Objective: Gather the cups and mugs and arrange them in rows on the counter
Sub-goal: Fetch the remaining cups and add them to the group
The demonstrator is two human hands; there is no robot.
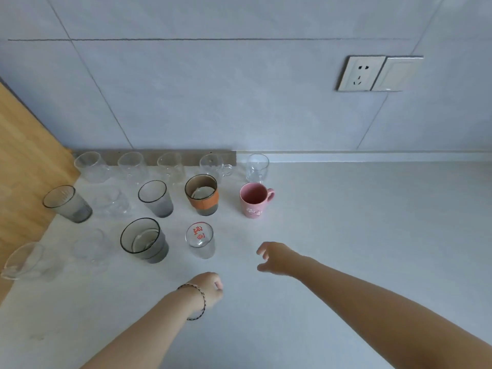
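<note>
Cups stand upright in three rows on the white counter (346, 235). The back row holds several clear glasses, the rightmost clear glass (257, 167) by the wall. The middle row runs from a grey tumbler (68, 203) to a glass with an orange sleeve (202, 194) and a pink mug (254, 199). In the front row are a large grey glass (143, 239) and a clear glass with red print (200, 239). My right hand (277, 258) hovers empty, fingers apart, right of the printed glass. My left hand (209, 287), with a wrist bracelet, is loosely curled and holds nothing.
A wooden board (24, 166) leans at the left edge of the counter. A wall socket (360, 73) and switch (396, 73) sit on the tiled wall. A clear glass (25, 259) stands near the counter's left edge.
</note>
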